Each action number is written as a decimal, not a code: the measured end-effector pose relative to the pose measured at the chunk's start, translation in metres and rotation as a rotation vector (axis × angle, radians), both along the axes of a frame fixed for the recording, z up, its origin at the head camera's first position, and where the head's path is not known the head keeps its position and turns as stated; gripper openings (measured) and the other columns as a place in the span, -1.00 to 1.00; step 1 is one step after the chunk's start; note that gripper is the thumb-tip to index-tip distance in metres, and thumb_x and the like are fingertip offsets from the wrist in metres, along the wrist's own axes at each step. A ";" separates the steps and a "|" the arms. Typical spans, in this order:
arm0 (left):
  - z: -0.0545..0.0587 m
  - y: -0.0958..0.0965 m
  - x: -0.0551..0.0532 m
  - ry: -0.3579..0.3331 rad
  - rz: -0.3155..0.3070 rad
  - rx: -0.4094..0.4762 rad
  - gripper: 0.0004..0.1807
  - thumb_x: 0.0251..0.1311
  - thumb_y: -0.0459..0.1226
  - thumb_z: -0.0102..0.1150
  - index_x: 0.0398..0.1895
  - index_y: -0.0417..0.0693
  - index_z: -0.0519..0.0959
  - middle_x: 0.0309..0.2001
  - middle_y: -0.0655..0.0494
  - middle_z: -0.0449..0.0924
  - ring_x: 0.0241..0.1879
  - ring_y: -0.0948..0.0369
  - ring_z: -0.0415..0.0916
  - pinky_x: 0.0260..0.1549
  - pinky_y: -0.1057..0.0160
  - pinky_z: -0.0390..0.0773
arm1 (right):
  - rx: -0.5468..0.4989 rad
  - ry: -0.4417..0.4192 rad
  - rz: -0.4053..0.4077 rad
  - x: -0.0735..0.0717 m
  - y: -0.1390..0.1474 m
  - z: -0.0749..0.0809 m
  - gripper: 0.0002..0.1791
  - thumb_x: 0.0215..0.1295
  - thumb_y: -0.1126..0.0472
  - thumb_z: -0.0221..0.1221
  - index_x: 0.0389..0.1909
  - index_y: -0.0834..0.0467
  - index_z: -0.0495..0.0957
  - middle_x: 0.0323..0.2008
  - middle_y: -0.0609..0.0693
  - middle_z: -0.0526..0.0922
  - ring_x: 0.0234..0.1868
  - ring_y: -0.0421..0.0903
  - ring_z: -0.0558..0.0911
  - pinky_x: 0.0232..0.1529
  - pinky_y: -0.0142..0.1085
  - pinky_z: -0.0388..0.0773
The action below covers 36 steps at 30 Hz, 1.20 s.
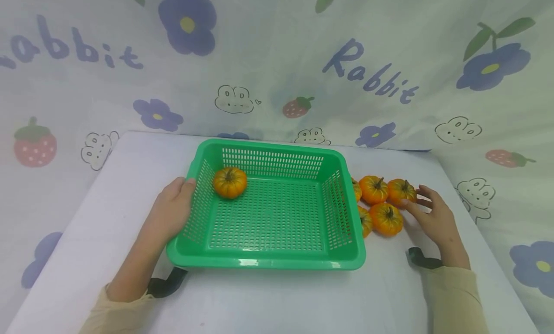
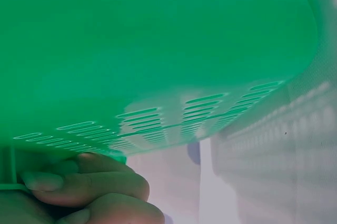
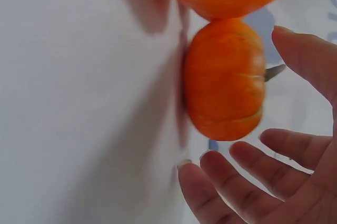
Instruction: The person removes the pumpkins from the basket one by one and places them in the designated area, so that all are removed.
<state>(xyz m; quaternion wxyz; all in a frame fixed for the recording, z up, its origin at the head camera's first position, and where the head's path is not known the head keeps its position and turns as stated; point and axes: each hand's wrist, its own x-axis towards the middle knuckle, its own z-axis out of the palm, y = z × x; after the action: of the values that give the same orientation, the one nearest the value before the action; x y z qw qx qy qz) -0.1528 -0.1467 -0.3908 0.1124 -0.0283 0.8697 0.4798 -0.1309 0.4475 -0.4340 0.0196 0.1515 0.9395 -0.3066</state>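
My left hand grips the left rim of a green plastic basket, and its curled fingers show under the edge in the left wrist view. One small orange pumpkin sits inside, towards the basket's back left corner. To the right, my right hand is beside the rightmost pumpkin of a small group. Its thumb and fingers are spread around that pumpkin without gripping it. Whether a fingertip touches it, I cannot tell.
Several more pumpkins stand close together right of the basket, among them a front one and a back one. The basket's right wall partly hides two. A white cloth covers the table, and a printed curtain hangs behind.
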 end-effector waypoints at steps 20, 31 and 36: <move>0.000 -0.001 0.000 -0.008 -0.002 -0.001 -0.33 0.64 0.16 -0.50 0.15 -0.26 0.35 -0.27 -0.20 0.51 -0.44 -0.01 0.55 -0.50 0.04 0.67 | -0.006 0.217 0.098 0.017 -0.046 0.049 -0.08 0.49 -0.07 0.29 0.67 0.09 0.02 0.58 0.22 0.19 0.47 0.34 0.33 0.24 0.31 0.39; -0.001 -0.002 0.001 -0.014 -0.001 0.008 -0.32 0.64 0.16 -0.51 0.19 -0.28 0.34 -0.25 -0.22 0.52 -0.44 -0.01 0.57 -0.51 0.04 0.69 | 0.029 0.339 0.266 0.025 -0.089 0.073 -0.11 0.43 0.04 0.37 0.64 0.01 0.12 0.49 0.20 0.35 0.38 0.35 0.45 0.15 0.31 0.46; -0.001 -0.001 0.001 -0.014 -0.005 0.006 -0.33 0.65 0.16 -0.51 0.17 -0.26 0.34 -0.26 -0.21 0.49 -0.42 -0.01 0.55 -0.49 0.05 0.68 | 0.004 0.334 0.340 0.024 -0.105 0.082 -0.12 0.43 0.03 0.37 0.64 -0.04 0.13 0.49 0.22 0.35 0.33 0.43 0.47 0.18 0.39 0.45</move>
<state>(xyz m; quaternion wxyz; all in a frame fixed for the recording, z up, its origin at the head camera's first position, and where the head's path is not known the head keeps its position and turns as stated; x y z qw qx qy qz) -0.1518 -0.1479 -0.3914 0.1197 -0.0291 0.8676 0.4818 -0.1067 0.3421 -0.3516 -0.0851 -0.0618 0.9422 -0.3180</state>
